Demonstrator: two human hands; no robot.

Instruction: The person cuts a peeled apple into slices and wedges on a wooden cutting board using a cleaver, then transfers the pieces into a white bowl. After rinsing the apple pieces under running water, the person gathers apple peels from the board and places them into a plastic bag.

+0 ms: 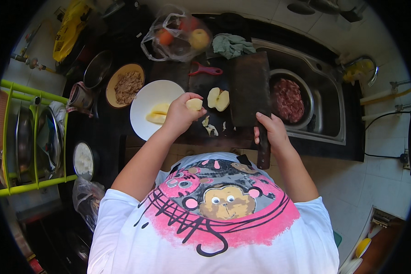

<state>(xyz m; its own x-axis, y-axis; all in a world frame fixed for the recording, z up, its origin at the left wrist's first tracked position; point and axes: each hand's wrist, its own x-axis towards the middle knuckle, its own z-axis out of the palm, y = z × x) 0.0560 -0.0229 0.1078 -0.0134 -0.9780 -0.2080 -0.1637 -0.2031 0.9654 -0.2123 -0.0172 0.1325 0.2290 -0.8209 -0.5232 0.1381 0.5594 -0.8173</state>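
I have the left grip (178,112) closed around a pale fruit piece (194,104), between a white bowl (144,98) and a cut fruit half (220,101); the right grip (271,130) clasps the cleaver (250,91) by its handle. The dark worktop (109,130) carries a steel sink (326,121) at right; a green rack (35,100) stands left, and a tiled wall (384,139) right.

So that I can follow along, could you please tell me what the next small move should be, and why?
Probably set the rounded pale-yellow fruit piece from the left hand into the round white bowl: that hand overlaps the bowl's right edge in view, and similar pale-yellow pieces already lie inside.
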